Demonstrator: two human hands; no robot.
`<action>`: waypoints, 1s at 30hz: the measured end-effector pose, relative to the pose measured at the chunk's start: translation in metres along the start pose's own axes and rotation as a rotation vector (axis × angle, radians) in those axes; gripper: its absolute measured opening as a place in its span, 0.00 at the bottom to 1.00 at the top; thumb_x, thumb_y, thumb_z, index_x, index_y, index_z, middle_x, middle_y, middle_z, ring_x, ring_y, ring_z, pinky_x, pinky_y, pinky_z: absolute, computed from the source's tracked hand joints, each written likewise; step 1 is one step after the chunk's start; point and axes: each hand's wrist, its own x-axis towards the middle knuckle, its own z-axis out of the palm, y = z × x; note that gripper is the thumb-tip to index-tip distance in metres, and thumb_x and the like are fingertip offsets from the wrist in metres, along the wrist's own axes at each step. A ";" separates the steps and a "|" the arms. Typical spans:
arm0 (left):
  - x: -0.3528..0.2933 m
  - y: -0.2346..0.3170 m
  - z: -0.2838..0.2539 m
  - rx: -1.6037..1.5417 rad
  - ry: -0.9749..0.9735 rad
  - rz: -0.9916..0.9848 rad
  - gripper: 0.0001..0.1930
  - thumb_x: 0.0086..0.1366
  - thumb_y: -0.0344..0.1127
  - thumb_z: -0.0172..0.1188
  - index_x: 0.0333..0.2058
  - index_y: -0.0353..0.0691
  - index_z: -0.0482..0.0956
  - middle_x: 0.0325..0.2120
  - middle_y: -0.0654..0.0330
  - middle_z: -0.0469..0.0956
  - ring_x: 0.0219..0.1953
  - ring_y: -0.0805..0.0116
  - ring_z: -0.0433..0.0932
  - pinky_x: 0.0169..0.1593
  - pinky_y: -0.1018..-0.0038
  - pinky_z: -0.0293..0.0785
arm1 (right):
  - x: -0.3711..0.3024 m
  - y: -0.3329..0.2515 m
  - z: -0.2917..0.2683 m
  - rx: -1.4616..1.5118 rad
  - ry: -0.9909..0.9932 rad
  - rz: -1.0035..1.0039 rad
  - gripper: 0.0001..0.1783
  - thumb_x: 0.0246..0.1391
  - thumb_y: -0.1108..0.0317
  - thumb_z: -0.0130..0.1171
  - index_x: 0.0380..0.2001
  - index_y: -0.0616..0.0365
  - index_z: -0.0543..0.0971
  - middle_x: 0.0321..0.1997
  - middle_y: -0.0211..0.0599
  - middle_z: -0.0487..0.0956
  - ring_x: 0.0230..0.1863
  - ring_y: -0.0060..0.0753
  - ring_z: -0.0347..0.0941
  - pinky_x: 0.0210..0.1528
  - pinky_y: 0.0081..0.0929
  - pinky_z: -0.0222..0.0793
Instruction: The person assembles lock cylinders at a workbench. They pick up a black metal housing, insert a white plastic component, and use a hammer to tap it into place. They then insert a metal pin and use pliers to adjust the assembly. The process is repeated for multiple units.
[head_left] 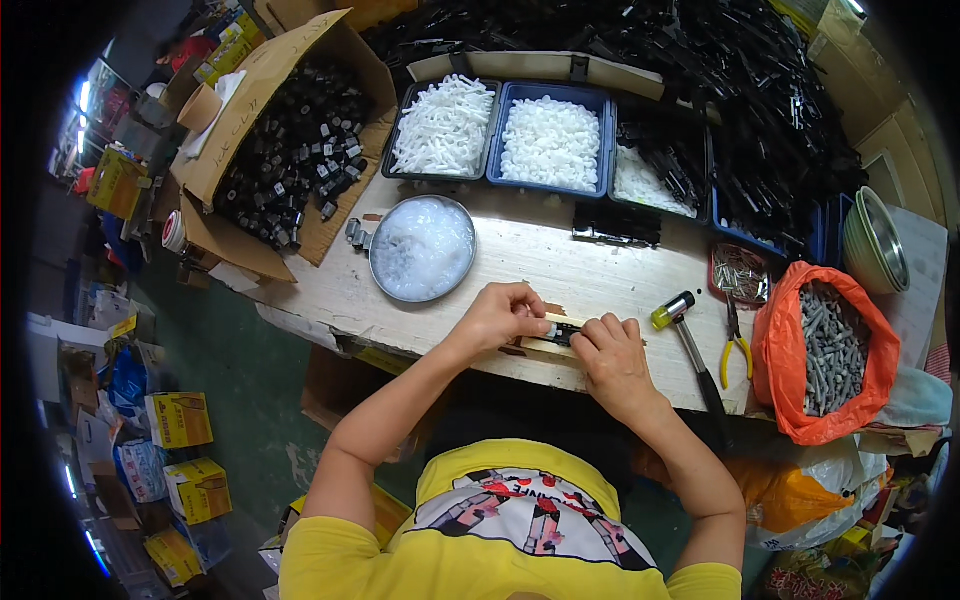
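At the front of the table, a narrow black part [565, 334] lies in a pale wooden block [540, 345] between my hands. My left hand [500, 318] is closed in a pinch at the block's left end; a small greyish piece shows by the thumb tip, but what the fingers hold is mostly hidden. The curled fingers of my right hand [615, 362] press on the right end of the black part. Left of my hands sits a round metal bowl [376, 270] of whitish, translucent grease. A hammer [690, 345] with a yellow-green head lies to the right.
Bins of white plastic pieces [552, 143] and long white pieces [445, 125] stand behind. A cardboard box [225, 150] of black-and-metal parts is at left. Black parts [740, 100] pile up at the back. Yellow-handled pliers [738, 355] and an orange bag [785, 385] of grey parts are right.
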 end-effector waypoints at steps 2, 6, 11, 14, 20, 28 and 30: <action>-0.003 0.003 0.000 -0.192 -0.019 -0.059 0.05 0.50 0.26 0.64 0.25 0.35 0.76 0.13 0.71 0.65 0.14 0.84 0.60 0.17 0.84 0.53 | -0.001 0.000 0.002 0.017 0.009 0.004 0.12 0.30 0.77 0.56 0.25 0.56 0.72 0.29 0.33 0.67 0.35 0.34 0.63 0.36 0.31 0.54; -0.007 0.000 0.004 -0.285 0.008 -0.051 0.05 0.51 0.26 0.64 0.25 0.34 0.76 0.13 0.69 0.67 0.11 0.83 0.60 0.15 0.86 0.53 | -0.001 0.004 0.004 0.042 0.023 0.018 0.12 0.29 0.78 0.55 0.24 0.56 0.72 0.28 0.33 0.67 0.35 0.35 0.63 0.36 0.30 0.54; -0.009 -0.002 0.006 -0.323 0.037 -0.091 0.04 0.51 0.26 0.64 0.25 0.34 0.77 0.14 0.68 0.69 0.14 0.83 0.62 0.17 0.86 0.58 | -0.005 0.008 0.006 0.146 0.031 0.063 0.11 0.33 0.77 0.55 0.26 0.56 0.74 0.29 0.34 0.69 0.35 0.36 0.64 0.37 0.30 0.56; -0.010 0.004 0.008 -0.158 0.062 0.005 0.04 0.50 0.26 0.64 0.25 0.34 0.78 0.14 0.68 0.69 0.16 0.82 0.64 0.20 0.84 0.60 | -0.010 0.020 0.000 0.211 0.172 0.164 0.09 0.38 0.76 0.56 0.28 0.58 0.75 0.30 0.36 0.70 0.37 0.39 0.66 0.37 0.34 0.58; 0.026 0.039 -0.010 0.597 0.195 0.272 0.14 0.46 0.42 0.66 0.27 0.37 0.80 0.21 0.54 0.75 0.22 0.61 0.73 0.29 0.68 0.69 | -0.058 0.093 -0.050 -0.375 0.386 0.652 0.11 0.45 0.73 0.57 0.35 0.61 0.74 0.33 0.43 0.70 0.37 0.48 0.67 0.39 0.40 0.62; 0.127 0.093 -0.027 0.981 0.606 0.363 0.16 0.50 0.44 0.62 0.30 0.36 0.79 0.27 0.51 0.77 0.35 0.52 0.76 0.36 0.61 0.71 | -0.079 0.125 -0.036 -0.467 0.241 0.909 0.10 0.48 0.71 0.54 0.36 0.60 0.74 0.35 0.46 0.70 0.37 0.49 0.69 0.38 0.41 0.63; 0.149 0.089 -0.031 1.081 0.519 0.321 0.16 0.51 0.44 0.61 0.29 0.35 0.78 0.28 0.49 0.77 0.35 0.49 0.76 0.37 0.60 0.71 | -0.072 0.124 -0.045 -0.480 0.240 0.922 0.09 0.48 0.72 0.54 0.35 0.61 0.74 0.35 0.46 0.71 0.37 0.49 0.69 0.38 0.41 0.64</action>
